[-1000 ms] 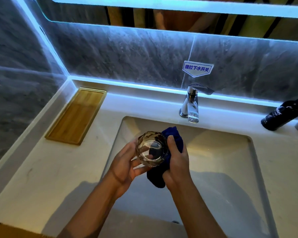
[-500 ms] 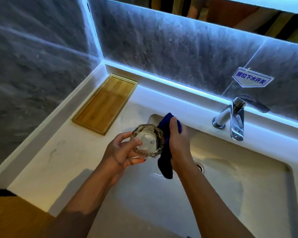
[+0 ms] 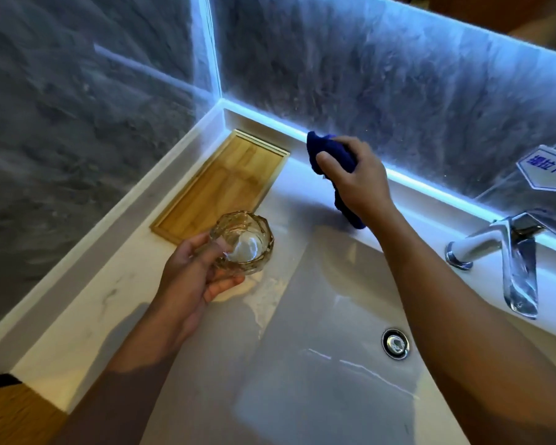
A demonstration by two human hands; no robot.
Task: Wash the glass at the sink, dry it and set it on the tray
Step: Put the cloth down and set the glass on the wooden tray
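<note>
A faceted clear glass (image 3: 243,244) is gripped from below and behind by my left hand (image 3: 191,279), its mouth tilted toward me. It hangs over the white counter just in front of the near end of the wooden tray (image 3: 225,184). My right hand (image 3: 355,179) is apart from the glass, farther back, closed around a dark blue cloth (image 3: 326,149) that hangs down onto the counter behind the sink basin (image 3: 318,316). The tray is bare.
A chrome faucet (image 3: 507,261) stands at the right behind the basin, and the drain (image 3: 395,343) sits in the basin floor. Grey marble walls close the left and back sides. A blue sign (image 3: 548,170) is on the back wall.
The two hands have parted: my right hand carried the cloth back toward the wall, and my left hand moved the glass left toward the tray. The view swung left.
</note>
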